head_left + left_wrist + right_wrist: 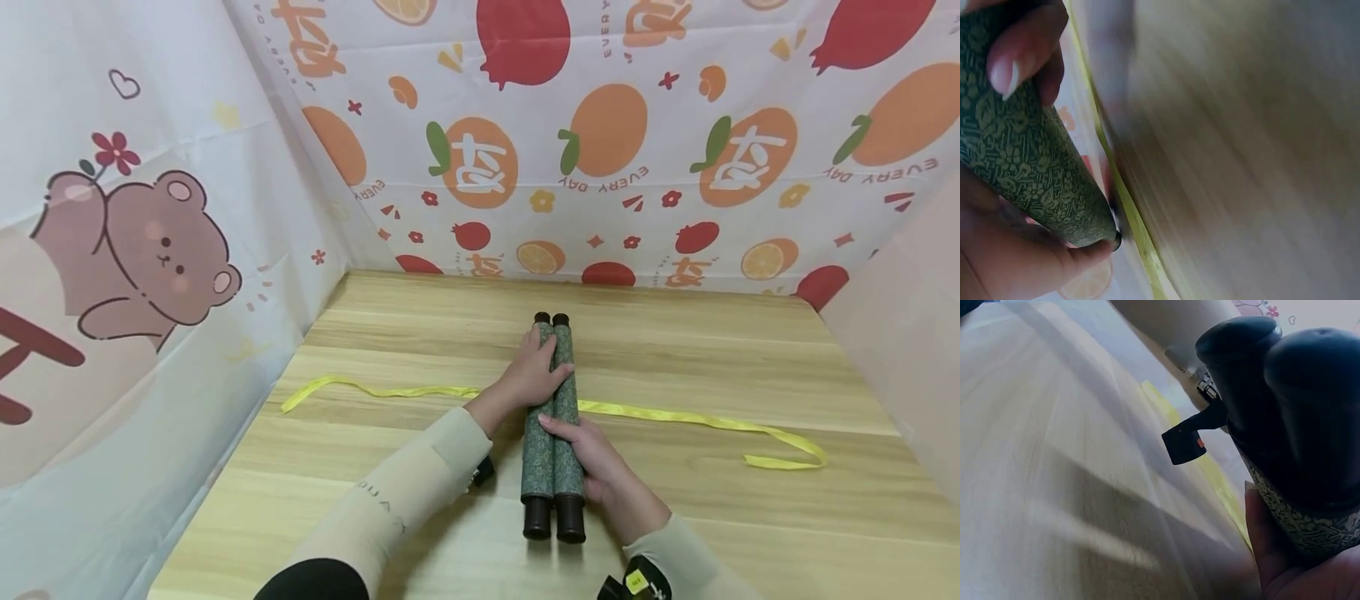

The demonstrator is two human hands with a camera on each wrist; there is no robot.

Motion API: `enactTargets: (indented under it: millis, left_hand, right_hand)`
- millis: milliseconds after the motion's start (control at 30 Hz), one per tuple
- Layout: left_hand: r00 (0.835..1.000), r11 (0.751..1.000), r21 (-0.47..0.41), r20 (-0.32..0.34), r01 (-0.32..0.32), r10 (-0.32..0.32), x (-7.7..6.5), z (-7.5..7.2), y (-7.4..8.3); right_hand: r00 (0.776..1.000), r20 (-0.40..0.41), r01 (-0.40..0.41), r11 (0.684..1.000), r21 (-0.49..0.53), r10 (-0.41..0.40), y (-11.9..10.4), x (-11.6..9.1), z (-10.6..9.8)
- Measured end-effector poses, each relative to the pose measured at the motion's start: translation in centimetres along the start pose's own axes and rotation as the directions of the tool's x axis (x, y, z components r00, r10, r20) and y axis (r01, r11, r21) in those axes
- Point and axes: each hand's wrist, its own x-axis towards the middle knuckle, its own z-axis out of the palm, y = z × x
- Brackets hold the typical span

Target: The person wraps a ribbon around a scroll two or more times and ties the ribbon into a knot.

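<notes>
A scroll (537,462) in green patterned cloth lies as two rolls side by side, with dark knobs at both ends. My left hand (531,375) grips its far half, thumb across the rolls. Nearer to me, my right hand (596,458) holds it from the right, with the thumb on top. In the left wrist view, fingers curl round the green roll (1041,169). Two dark end knobs (1319,375) fill the right of the right wrist view, above the right hand (1322,578). A yellow ribbon (675,416) runs crosswise under the scroll, its middle hidden.
The wooden table (420,333) extends to a fruit-print cloth (555,167) at the back. A white cloth with a bear print (165,250) hangs along the left, and a pale wall (915,317) closes the right. A black wrist device (637,579) sits on my right sleeve.
</notes>
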Motion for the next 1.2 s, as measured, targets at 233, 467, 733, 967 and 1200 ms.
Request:
enactTargets:
  millis: [233,467,733,967,1200]
  left_hand:
    - [0.992,0.956,0.274,0.094,-0.106,0.084,0.4,0.3,-0.3]
    - [0.992,0.926,0.359,0.088,-0.112,0.086,0.6,0.3,-0.3]
    - [0.987,0.914,0.375,0.1,-0.154,0.125,0.5,0.4,-0.7]
    - [0.99,0.918,0.378,0.113,-0.116,0.079,0.5,0.5,-0.5]
    - [0.99,0.881,0.457,0.114,-0.124,0.08,0.2,1.1,-0.4]
  right_hand:
    - [1.0,-0.01,-0.004,1.0,-0.027,0.004,0.9,0.1,-0.2]
    - [0.999,-0.022,0.025,0.995,-0.099,-0.028,1.0,0.1,-0.2]
    - [0.996,0.009,0.087,0.966,-0.244,-0.087,1.0,-0.6,-0.2]
    - [0.989,0.04,0.147,0.907,-0.395,-0.143,0.9,-1.1,-0.9]
    - [0.985,0.03,0.16,0.816,-0.556,-0.173,0.8,-1.7,-1.1]
